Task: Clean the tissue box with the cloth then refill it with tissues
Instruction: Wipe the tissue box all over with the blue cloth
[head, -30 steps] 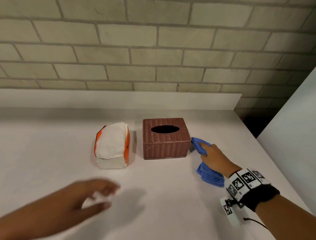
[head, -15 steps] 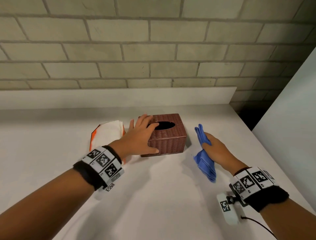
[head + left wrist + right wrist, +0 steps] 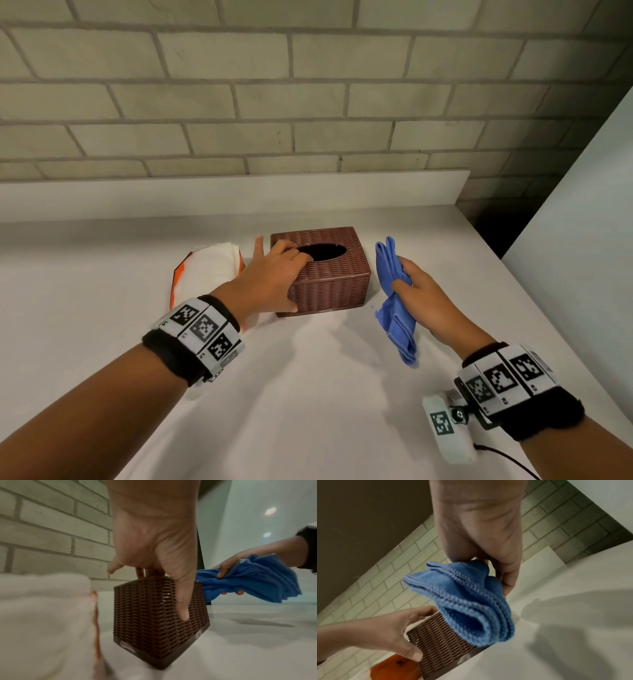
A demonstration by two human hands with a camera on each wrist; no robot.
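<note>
On a white counter below a brick wall, a brown wicker tissue box sits centre w/ its long axis running left-right; left hand grips its left end, fingers hooked in the top opening, thumb on the front wall; right hand clutches a bunched blue cloth just beside the box's right end, not touching, so nearer for wiping; tissue pack lies left of the box.
</note>
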